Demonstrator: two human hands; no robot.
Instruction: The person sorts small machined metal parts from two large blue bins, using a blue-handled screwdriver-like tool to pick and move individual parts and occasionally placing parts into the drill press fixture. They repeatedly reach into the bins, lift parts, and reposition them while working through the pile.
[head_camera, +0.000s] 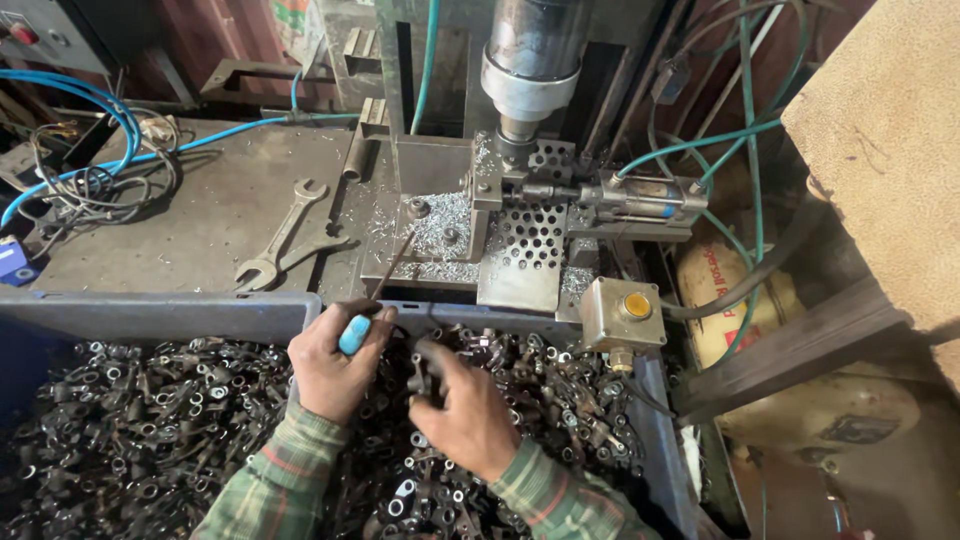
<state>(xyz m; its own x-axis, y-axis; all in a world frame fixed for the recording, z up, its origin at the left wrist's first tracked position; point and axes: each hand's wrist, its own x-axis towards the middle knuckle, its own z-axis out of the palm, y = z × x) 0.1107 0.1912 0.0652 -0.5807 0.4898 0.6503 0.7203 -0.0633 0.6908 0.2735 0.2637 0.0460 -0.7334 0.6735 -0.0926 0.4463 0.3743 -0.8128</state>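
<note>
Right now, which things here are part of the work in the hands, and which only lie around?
In use:
left hand with blue-handled tool
right hand with dark metal part
bin of metal parts

Lying about:
two wrenches
tangled wires
yellow push-button box

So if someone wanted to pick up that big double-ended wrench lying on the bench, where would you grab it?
Probably by the middle of the open-ended wrench, on its straight shank. It lies flat and slanted on the steel bench, jaws at both ends, so the narrow shank gives the balanced hold. Come from above, fingers across the shank; another wrench lies against its lower part.
</note>
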